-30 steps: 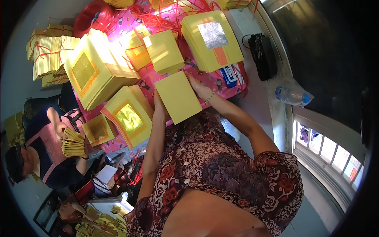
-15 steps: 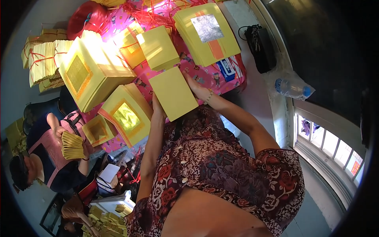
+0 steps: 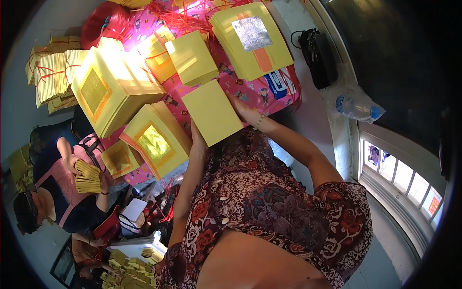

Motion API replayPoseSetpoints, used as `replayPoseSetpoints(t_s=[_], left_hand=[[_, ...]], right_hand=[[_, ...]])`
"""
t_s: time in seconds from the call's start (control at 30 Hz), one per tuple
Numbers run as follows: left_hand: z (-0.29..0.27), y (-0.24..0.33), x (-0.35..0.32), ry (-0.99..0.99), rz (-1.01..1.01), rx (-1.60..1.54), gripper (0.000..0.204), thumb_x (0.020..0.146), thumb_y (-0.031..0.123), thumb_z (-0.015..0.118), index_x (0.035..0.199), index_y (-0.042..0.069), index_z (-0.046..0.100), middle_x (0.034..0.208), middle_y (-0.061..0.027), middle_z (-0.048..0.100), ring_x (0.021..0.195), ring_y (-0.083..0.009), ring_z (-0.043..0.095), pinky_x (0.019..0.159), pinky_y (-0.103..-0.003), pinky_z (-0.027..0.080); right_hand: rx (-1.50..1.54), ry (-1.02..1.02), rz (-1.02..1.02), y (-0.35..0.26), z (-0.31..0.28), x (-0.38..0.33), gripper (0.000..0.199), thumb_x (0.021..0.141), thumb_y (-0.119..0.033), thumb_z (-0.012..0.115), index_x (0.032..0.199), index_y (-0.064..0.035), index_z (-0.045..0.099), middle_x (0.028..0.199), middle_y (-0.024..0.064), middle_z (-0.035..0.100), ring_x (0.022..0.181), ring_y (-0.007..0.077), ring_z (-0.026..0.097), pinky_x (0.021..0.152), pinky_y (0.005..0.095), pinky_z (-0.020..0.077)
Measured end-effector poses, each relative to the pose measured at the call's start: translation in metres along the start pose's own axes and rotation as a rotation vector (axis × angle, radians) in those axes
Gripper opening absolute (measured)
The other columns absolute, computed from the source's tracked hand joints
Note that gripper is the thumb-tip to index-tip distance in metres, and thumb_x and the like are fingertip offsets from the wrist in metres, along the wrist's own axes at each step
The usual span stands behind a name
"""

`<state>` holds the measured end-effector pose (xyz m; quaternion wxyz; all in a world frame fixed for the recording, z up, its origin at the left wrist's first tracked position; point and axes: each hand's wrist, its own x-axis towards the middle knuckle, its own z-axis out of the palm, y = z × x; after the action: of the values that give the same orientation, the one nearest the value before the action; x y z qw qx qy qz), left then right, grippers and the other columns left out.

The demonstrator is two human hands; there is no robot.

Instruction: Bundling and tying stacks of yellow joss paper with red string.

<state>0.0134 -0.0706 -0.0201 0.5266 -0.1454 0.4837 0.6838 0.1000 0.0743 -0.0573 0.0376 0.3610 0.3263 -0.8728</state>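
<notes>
A squared stack of plain yellow paper sheets (image 3: 212, 113) is held upright between my two hands at the table's near edge. My left hand (image 3: 198, 137) presses its left side, mostly hidden behind the stack. Along the right side lies my right hand (image 3: 246, 113), its fingers partly behind the paper. Just beyond stands another plain yellow stack (image 3: 193, 59). To the left is a yellow stack with a gold foil square (image 3: 155, 144); a larger yellow stack with a silver foil square (image 3: 252, 36) sits at the far right.
A pink patterned cloth (image 3: 281, 105) covers the table. A tall yellow stack (image 3: 96, 96), red string roll (image 3: 106, 24) and tied bundles (image 3: 53, 70) stand left. At right are a black pouch (image 3: 315, 58) and plastic bottle (image 3: 358, 108). A co-worker (image 3: 67, 192) holds fanned yellow paper at left.
My hands and the held stack have shifted very slightly right. At the lower left, another person's arms and body have moved. The co-worker's hands have shifted a little on the fanned paper.
</notes>
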Motion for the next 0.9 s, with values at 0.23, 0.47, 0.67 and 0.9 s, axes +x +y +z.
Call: replayPoseSetpoints(t_s=[0.23, 0.47, 0.67, 0.9], left_hand=[[-0.001, 0.008, -0.005, 0.043, -0.045, 0.019, 0.067, 0.095, 0.058, 0.029, 0.136, 0.006, 0.039, 0.13, -0.0117, 0.05, 0.115, -0.0265, 0.054, 0.091, -0.04, 0.049], [-0.019, -0.011, 0.011, 0.014, 0.04, 0.148, 0.065, 0.095, 0.057, 0.029, 0.138, 0.009, 0.038, 0.134, -0.0115, 0.048, 0.119, -0.0264, 0.05, 0.095, -0.042, 0.046], [-0.013, -0.007, 0.007, 0.04, -0.119, 0.009, 0.062, 0.095, 0.056, 0.031, 0.135, 0.009, 0.041, 0.128, -0.0088, 0.053, 0.115, -0.0253, 0.054, 0.095, -0.04, 0.046], [-0.05, 0.035, 0.052, 0.19, 0.191, 0.054, 0.054, 0.096, 0.049, 0.038, 0.131, 0.009, 0.048, 0.125, -0.0066, 0.055, 0.109, -0.0217, 0.054, 0.093, -0.037, 0.043]], right_hand=[[-0.029, -0.004, -0.059, 0.012, -0.012, 0.004, 0.058, 0.1, -0.045, 0.025, 0.137, -0.0029, 0.04, 0.128, 0.011, 0.054, 0.114, 0.0183, 0.054, 0.095, 0.0323, 0.0446], [-0.023, 0.025, -0.031, 0.005, 0.008, -0.017, 0.055, 0.1, -0.043, 0.03, 0.135, -0.003, 0.044, 0.126, 0.0087, 0.056, 0.109, 0.0144, 0.056, 0.09, 0.0292, 0.0466], [-0.072, -0.009, -0.077, 0.009, -0.011, -0.012, 0.052, 0.1, -0.042, 0.031, 0.132, -0.0028, 0.046, 0.123, 0.0083, 0.057, 0.107, 0.013, 0.056, 0.088, 0.0278, 0.0466], [0.057, 0.465, -0.187, 0.034, -0.023, -0.031, 0.067, 0.094, -0.057, 0.032, 0.136, -0.0047, 0.039, 0.138, 0.0092, 0.043, 0.131, 0.0214, 0.032, 0.105, 0.0541, 0.0239]])
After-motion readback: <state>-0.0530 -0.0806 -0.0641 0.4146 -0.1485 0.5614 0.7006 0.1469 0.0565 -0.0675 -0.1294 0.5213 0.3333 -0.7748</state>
